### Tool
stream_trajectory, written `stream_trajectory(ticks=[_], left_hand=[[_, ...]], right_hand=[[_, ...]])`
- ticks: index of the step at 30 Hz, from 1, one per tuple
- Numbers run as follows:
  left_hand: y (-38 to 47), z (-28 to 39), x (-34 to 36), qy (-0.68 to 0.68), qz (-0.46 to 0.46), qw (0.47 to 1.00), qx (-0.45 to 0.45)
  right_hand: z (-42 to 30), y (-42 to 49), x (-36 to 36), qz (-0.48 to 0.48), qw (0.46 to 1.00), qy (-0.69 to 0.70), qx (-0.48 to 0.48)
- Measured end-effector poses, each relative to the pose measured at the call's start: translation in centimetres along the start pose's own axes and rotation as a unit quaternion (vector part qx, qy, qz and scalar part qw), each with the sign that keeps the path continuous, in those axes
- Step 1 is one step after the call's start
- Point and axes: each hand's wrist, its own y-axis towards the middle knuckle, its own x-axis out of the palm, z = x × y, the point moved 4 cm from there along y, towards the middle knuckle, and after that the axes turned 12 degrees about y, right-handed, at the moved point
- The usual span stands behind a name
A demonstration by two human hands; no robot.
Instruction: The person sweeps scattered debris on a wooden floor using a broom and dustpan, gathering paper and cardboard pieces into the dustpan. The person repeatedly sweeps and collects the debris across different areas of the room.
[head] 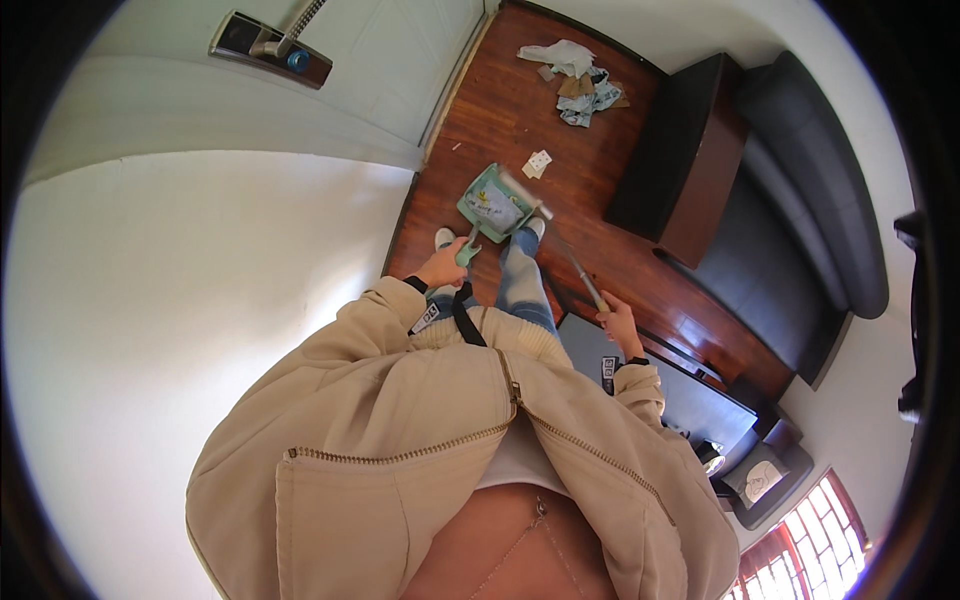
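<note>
My left hand (pixel 442 264) is closed round the handle of a green dustpan (pixel 465 196), which rests on the floor by my feet. A grey plastic wrapper with writing (pixel 495 206) lies in the pan. In my right hand (pixel 619 322) is the long handle of a broom (pixel 574 259); its pale, slightly blurred head (pixel 525 191) is over the pan's right edge. Just beyond the pan, small white cards or papers (pixel 537 163) lie on the floor. A heap of crumpled plastic bags and brown scraps (pixel 589 86) lies farther off.
A white door (pixel 375 67) with a handle and a white wall (pixel 210 300) stand at the left. Dark red wooden flooring (pixel 480 112) runs between them and a black sofa (pixel 787 255) with a dark box-like piece (pixel 675 150). A dark-topped table (pixel 697 397) stands beside my right arm.
</note>
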Motion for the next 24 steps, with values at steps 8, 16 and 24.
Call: stream_trajectory(ticks=[8,16,24], left_hand=[[-0.4,-0.7,1.2,-0.002,-0.007,1.000,0.005],[-0.2,-1.1,1.3,0.017,-0.007,1.000,-0.008],[-0.3,0.4,0.2,0.040,-0.058,0.997,-0.017]], right_hand=[[-3.7,5.7,-0.5,0.115,0.958,-0.235,-0.115],[-3.1,11.9,5.8,0.133,0.927,-0.340,-0.084],[5.2,2.3,7.4,-0.024,0.902,-0.431,-0.026]])
